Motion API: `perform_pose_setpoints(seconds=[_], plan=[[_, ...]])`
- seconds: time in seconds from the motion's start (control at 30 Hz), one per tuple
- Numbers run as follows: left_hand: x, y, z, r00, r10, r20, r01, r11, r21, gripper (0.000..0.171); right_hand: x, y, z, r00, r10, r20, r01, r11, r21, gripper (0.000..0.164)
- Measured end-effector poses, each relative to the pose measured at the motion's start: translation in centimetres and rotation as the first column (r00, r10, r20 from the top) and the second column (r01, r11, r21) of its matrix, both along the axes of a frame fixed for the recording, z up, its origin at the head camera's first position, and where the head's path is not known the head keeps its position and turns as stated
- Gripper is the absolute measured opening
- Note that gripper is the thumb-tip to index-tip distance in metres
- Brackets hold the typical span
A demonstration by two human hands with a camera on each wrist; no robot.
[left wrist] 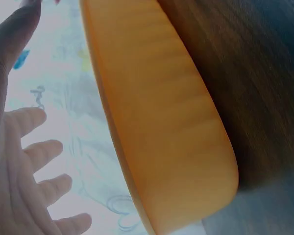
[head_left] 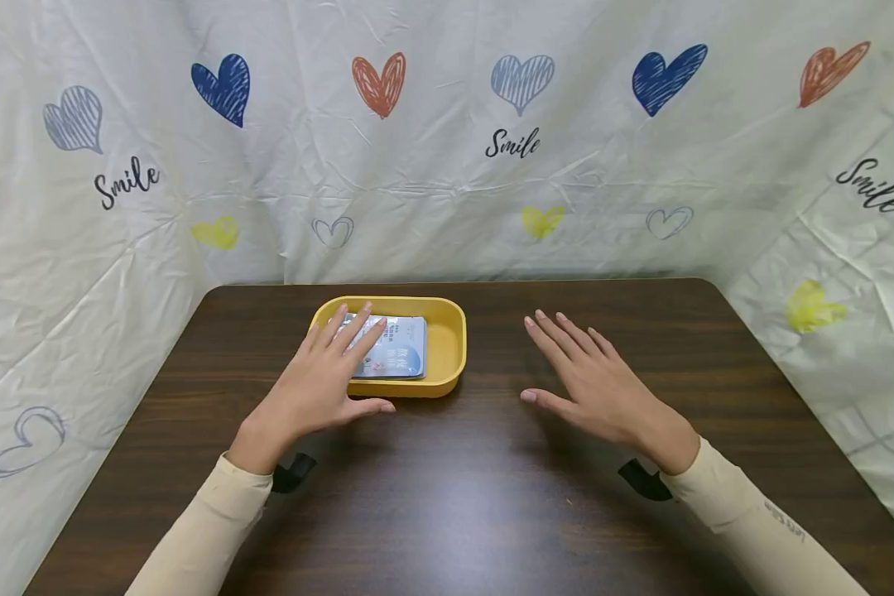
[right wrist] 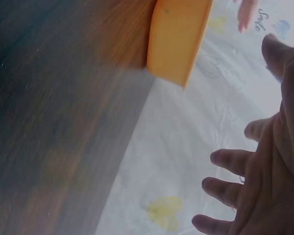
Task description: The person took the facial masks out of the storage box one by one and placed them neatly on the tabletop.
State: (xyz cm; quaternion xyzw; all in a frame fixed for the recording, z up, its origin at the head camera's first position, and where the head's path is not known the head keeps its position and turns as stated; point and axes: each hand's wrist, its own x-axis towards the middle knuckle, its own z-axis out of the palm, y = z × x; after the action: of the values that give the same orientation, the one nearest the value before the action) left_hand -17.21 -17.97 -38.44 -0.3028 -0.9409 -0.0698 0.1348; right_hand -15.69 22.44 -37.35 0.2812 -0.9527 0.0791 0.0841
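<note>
A yellow basket-like tray with rounded corners stands near the back of the table, left of centre. Inside it lies a light-blue flat packet with printed lettering, partly covered by the left hand. My left hand hovers over the tray's left side, fingers spread and holding nothing. In the left wrist view its fingers show above the rim of the tray. To the right of the tray, my right hand hangs over the bare wood with straight fingers, holding nothing, apart from the tray.
The dark wooden table has rounded back corners. A white sheet printed with hearts and "Smile" hangs behind it and along both sides. Dark straps show below the wrists, at the cuffs of the cream sleeves.
</note>
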Motion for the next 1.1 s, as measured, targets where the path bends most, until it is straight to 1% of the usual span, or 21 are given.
perform_pose_setpoints(seconds=[0.13, 0.23, 0.33, 0.47, 0.53, 0.6, 0.73, 0.8, 0.87, 0.97, 1.0, 1.1], plan=[[-0.6, -1.0, 0.3, 1.000, -0.015, 0.009, 0.014, 0.996, 0.087, 0.112, -0.3, 0.0, 0.3, 0.998, 0.018, 0.056, -0.013, 0.995, -0.098, 0.089], [-0.9, -1.8, 0.3, 1.000, -0.004, 0.022, 0.000, 0.990, 0.142, 0.112, -0.5, -0.1, 0.7, 0.989, 0.027, 0.145, 0.002, 0.980, -0.199, 0.087], [-1.1, -2.5, 0.5, 0.997, 0.029, 0.068, -0.041, 0.982, 0.183, 0.112, -0.8, -0.3, 1.0, 0.977, 0.048, 0.208, 0.017, 0.954, -0.300, 0.084], [-1.3, -3.5, 0.4, 0.987, 0.086, 0.139, -0.113, 0.973, 0.201, 0.110, -1.3, -0.7, 1.1, 0.971, 0.105, 0.215, -0.008, 0.911, -0.412, 0.079], [-1.4, -4.0, 0.3, 0.982, 0.107, 0.154, -0.139, 0.966, 0.217, 0.106, -1.5, -0.9, 1.2, 0.966, 0.132, 0.221, -0.017, 0.888, -0.459, 0.076], [-1.5, -4.4, 0.1, 0.981, 0.126, 0.148, -0.159, 0.957, 0.242, 0.099, -1.7, -1.2, 1.2, 0.958, 0.154, 0.241, -0.011, 0.863, -0.506, 0.072], [-1.7, -5.2, -0.2, 0.976, 0.162, 0.147, -0.201, 0.931, 0.306, 0.087, -2.1, -1.7, 1.4, 0.932, 0.203, 0.301, 0.018, 0.802, -0.598, 0.066], [-1.8, -5.5, -0.2, 0.969, 0.179, 0.168, -0.226, 0.918, 0.327, 0.084, -2.3, -1.9, 1.5, 0.917, 0.222, 0.332, 0.043, 0.772, -0.635, 0.065], [-1.9, -5.7, -0.2, 0.961, 0.193, 0.199, -0.253, 0.904, 0.345, 0.082, -2.5, -2.2, 1.5, 0.906, 0.232, 0.353, 0.063, 0.752, -0.656, 0.063], [-2.1, -6.1, -0.3, 0.940, 0.213, 0.267, -0.305, 0.876, 0.374, 0.079, -2.7, -2.7, 1.6, 0.895, 0.235, 0.380, 0.089, 0.739, -0.667, 0.063], [-2.1, -6.3, -0.3, 0.932, 0.217, 0.291, -0.322, 0.864, 0.386, 0.077, -2.8, -2.8, 1.6, 0.892, 0.233, 0.386, 0.095, 0.740, -0.666, 0.063], [-2.3, -6.8, -0.4, 0.902, 0.231, 0.366, -0.383, 0.821, 0.425, 0.072, -3.0, -3.2, 1.7, 0.884, 0.233, 0.406, 0.113, 0.735, -0.668, 0.062]])
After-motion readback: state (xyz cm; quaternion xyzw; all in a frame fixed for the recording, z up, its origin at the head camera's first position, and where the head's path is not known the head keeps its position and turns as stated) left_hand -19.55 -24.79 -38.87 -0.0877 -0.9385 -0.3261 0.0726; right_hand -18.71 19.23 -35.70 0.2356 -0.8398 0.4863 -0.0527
